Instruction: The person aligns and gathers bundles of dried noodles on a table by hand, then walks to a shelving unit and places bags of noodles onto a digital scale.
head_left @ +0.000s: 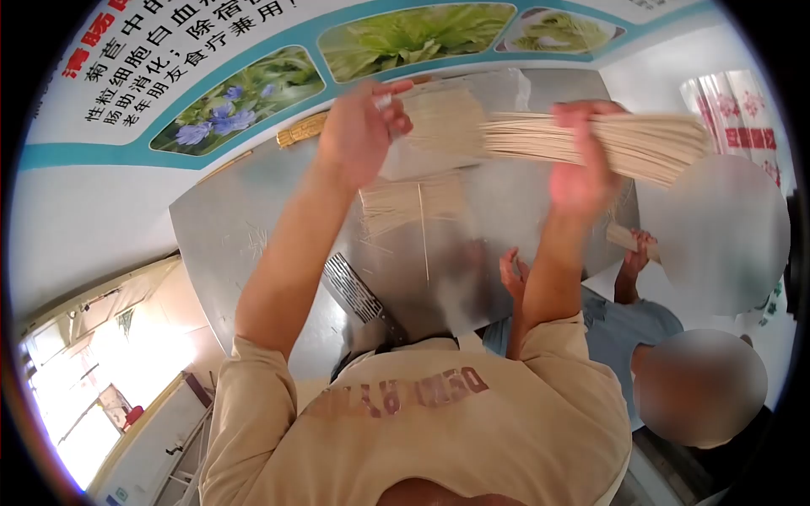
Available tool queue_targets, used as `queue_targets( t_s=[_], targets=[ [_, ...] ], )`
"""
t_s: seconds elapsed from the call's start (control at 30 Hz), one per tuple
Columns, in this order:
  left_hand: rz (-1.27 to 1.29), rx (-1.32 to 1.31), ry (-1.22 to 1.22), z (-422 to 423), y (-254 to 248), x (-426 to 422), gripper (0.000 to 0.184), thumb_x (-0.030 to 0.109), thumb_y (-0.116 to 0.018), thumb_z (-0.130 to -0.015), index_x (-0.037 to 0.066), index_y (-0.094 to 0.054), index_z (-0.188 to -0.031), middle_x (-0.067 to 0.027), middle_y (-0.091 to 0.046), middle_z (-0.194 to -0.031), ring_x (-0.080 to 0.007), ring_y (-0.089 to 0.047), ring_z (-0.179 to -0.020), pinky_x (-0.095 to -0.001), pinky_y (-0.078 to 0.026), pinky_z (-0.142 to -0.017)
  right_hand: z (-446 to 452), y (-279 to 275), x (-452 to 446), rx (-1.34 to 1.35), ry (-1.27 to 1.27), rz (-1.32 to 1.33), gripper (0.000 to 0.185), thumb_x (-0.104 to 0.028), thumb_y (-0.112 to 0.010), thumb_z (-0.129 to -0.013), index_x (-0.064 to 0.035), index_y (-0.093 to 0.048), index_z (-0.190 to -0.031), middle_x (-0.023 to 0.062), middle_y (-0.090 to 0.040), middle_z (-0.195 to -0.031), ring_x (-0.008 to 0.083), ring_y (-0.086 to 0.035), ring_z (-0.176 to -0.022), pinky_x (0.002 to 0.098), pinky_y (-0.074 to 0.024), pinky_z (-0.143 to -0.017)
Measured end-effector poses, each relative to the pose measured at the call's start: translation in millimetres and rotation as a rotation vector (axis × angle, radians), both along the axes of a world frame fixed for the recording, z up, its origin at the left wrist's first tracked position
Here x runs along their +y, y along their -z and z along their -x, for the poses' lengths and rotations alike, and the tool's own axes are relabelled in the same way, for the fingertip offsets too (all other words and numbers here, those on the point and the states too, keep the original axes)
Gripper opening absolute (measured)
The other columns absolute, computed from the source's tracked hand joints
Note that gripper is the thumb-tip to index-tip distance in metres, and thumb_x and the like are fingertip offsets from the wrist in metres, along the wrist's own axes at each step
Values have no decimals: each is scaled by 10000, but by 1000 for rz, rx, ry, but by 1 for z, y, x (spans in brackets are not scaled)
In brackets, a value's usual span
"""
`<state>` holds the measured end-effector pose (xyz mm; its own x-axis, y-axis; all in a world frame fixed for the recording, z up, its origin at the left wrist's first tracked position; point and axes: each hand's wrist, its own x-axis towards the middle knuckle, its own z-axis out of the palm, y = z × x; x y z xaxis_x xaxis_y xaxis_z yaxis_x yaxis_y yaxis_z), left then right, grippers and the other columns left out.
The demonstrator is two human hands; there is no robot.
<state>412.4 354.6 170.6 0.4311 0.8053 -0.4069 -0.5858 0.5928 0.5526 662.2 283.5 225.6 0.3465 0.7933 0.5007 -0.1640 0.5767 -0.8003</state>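
Note:
My right hand (582, 164) grips a thick bundle of dried noodles (650, 145), fingers wrapped round its middle, above the far right of the metal table. My left hand (364, 131) is raised to the left of it, fingers partly curled and apart; a small white patch shows at a finger, too blurred to name. Between the hands lies a pale layer of noodles (447, 118) on clear plastic. Nearer me is a second, loose pile of noodles (392, 207), with one stick-like strand (423, 244) lying across it. A broad-bladed knife (353, 288) rests closer to my body.
The metal table (278, 202) carries scattered noodle bits at left. A yellow-wrapped bundle (301, 130) lies at its back edge, below a printed wall poster (405, 42). At right, another person (624, 325) holds a small noodle bundle (624, 236). Red-and-white packs (734, 118) stand behind.

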Motion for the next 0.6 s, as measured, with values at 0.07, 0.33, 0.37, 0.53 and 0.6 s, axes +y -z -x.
queue_targets(
  t_s=[0.07, 0.33, 0.37, 0.53, 0.6],
  targets=[
    [-14, -37, 80, -10, 4, 16, 298, 172, -605, -893, 2, -571, -1136, -41, -537, -767, -175, -537, -745, -370, -485, -825, -14, -24, -36, 112, 104, -27, 285, 7, -622, -846, -25, -566, -1123, 112, -604, -923, 229, -585, -819, 417, -496, -840],
    [-133, 564, 265, -164, 67, 7, 410, 368, -811, -812, 81, -624, -1037, -87, -679, -1056, -244, -626, -1019, -373, -466, -965, -7, -6, -176, 308, -31, 100, 363, 10, -620, -834, -55, -509, -1173, 87, -549, -889, 239, -546, -852, 504, -449, -930],
    [-138, 569, 273, -177, 76, 11, 410, 368, -811, -812, 81, -624, -1037, -87, -679, -1056, -244, -626, -1019, -373, -466, -965, -1, -4, -190, 314, -23, 96, 363, 10, -620, -834, -55, -509, -1173, 87, -549, -889, 239, -546, -852, 504, -449, -930],
    [26, 267, 252, -189, 105, 61, 233, 143, -743, -861, 7, -613, -1000, -127, -672, -1002, -289, -674, -891, -400, -555, -854, 23, 18, -236, 595, -23, 313, 331, 62, -618, -835, -32, -538, -1142, 85, -580, -868, 238, -575, -807, 597, -386, -1052],
    [67, 305, 96, -160, 47, 55, 70, 97, -592, -945, 46, -594, -897, -44, -518, -655, -237, -591, -627, -444, -575, -804, 21, 20, -248, 599, -13, 306, 319, 63, -628, -832, -31, -551, -1127, 85, -586, -872, 237, -580, -808, 573, -388, -1062]
  ],
)
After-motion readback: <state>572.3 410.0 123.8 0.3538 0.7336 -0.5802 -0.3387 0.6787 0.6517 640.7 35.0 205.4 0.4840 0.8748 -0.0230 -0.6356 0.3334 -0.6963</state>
